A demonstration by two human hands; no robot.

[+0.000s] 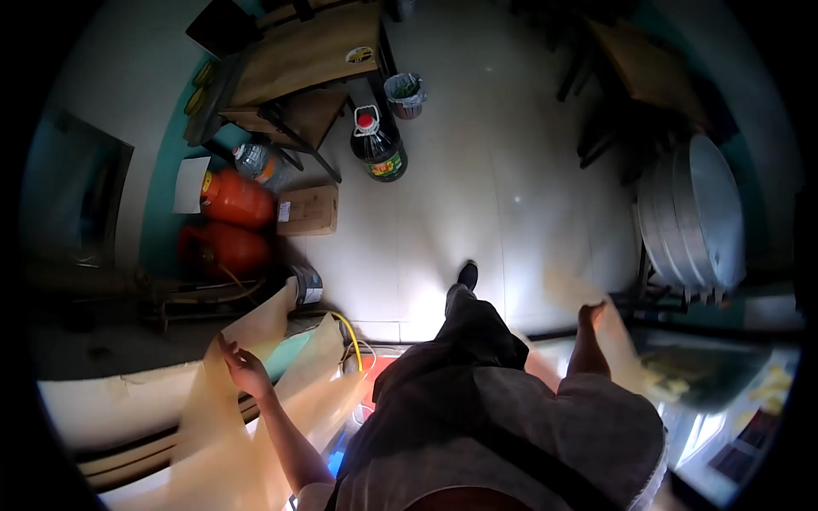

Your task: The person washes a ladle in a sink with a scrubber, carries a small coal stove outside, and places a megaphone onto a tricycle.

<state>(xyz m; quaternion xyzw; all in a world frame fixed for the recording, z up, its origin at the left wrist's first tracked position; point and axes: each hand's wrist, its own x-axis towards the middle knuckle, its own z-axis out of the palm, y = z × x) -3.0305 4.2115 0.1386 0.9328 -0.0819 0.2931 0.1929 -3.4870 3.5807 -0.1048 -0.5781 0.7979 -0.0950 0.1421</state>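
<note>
My left hand point(245, 368) reaches out to the lower left, its thumb and fingers closed on the edge of a thin, see-through beige sheet point(200, 426). That sheet hangs down in loose folds, and a second fold or sheet point(319, 375) shows to the right of my forearm. On the other side, my right hand point(590, 317) pinches a similar beige sheet point(622, 353), which falls beside my wrist and is smeared by motion. Whether the sheets are cloth or paper I cannot tell.
Several round metal steamer tiers point(686, 217) stand on edge at the right. Ahead are a big dark bottle point(379, 153), a lined bin point(406, 95) and a wooden table point(298, 55). At left lie orange gas cylinders point(239, 200), a cardboard box point(308, 211) and a yellow hose point(351, 332).
</note>
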